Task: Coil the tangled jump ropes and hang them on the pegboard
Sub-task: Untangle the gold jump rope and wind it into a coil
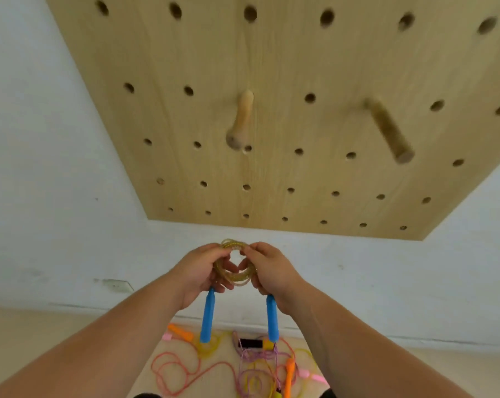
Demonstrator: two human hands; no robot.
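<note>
A coiled rope [235,278], yellowish and translucent, is held up in front of the white wall [42,139], just below the lower edge of the wooden pegboard [271,67]. The coil is gripped on one side by the left hand [201,272] and on the other by the right hand [273,271]. The fingers [210,249] of both hands are curled round the loops, and the top of the coil is pinched between thumbs and fingertips. Two blue handles [208,317] are seen hanging straight down, one under each hand and apart from each other. Two wooden pegs [241,122] are set in the pegboard above, a knobbed one near the middle and a plain round one to its right. On the floor [27,334] below, tangled ropes [257,369] are spread out: pink, purple and yellow cords with orange and pink handles among them
</note>
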